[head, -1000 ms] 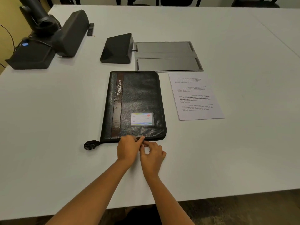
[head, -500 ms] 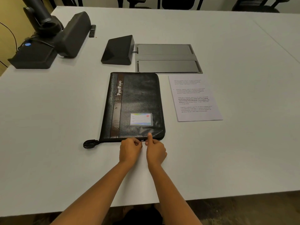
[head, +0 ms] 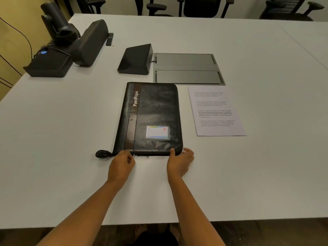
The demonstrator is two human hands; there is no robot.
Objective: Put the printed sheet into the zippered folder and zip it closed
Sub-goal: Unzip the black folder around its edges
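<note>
A black zippered folder [head: 156,110] marked "Portfolio" lies flat on the white table [head: 71,139], its cover down. The printed sheet [head: 215,110] lies flat just right of it, apart from it. My left hand [head: 121,163] is at the folder's near edge, fingers pinched on a small metal zipper pull [head: 134,155]. My right hand [head: 180,160] grips the folder's near right corner, thumb on top of the cover and fingers below or beside it. A black zipper tab [head: 103,154] sticks out at the near left corner.
Behind the folder sit a black wedge-shaped device [head: 135,59] and a grey recessed table panel [head: 186,68]. Black camera gear with a blue light [head: 58,48] stands at the far left. Office chairs [head: 200,6] line the far side.
My hands, close together at the middle of the near edge before, have spread apart: the left moved left with the zipper pull, the right slid to the near right corner.
</note>
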